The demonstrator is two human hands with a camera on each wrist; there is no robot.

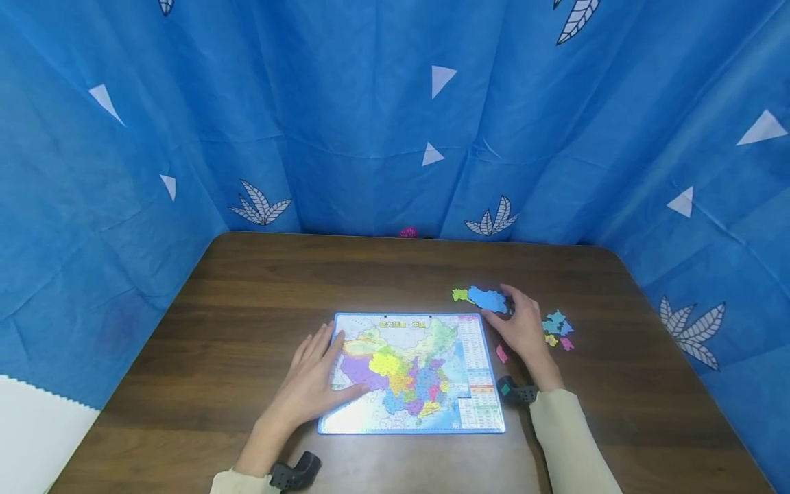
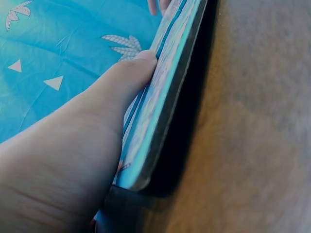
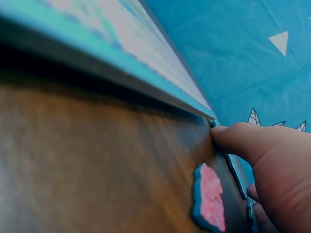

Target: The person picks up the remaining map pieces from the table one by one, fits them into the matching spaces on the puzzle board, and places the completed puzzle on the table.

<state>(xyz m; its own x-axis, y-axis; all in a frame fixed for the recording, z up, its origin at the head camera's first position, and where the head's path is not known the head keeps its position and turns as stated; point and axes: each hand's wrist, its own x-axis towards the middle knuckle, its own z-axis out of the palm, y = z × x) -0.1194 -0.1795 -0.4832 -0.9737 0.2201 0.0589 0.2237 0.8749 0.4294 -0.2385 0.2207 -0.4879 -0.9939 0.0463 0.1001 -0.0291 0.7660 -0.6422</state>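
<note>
A map puzzle board (image 1: 401,431) with a blue border lies on the table, many coloured pieces set in its map. My left hand (image 1: 317,377) rests on the board's left side, fingers spread and fairly straight. The left wrist view shows that thumb (image 2: 131,73) lying on the board's face. Just past the board's top right corner, my right hand (image 1: 521,326) pinches a large blue puzzle piece (image 1: 486,299) between thumb and fingers. A yellow-green piece (image 1: 459,294) sits at the blue piece's left end. Near the right wrist lies a small pink piece (image 1: 502,353), larger in the right wrist view.
Right of the right hand is a loose group of pieces: teal-blue ones (image 1: 555,322), a yellow one (image 1: 551,339) and a pink one (image 1: 566,344). The brown wooden table (image 1: 247,288) runs back to a blue patterned curtain (image 1: 370,123).
</note>
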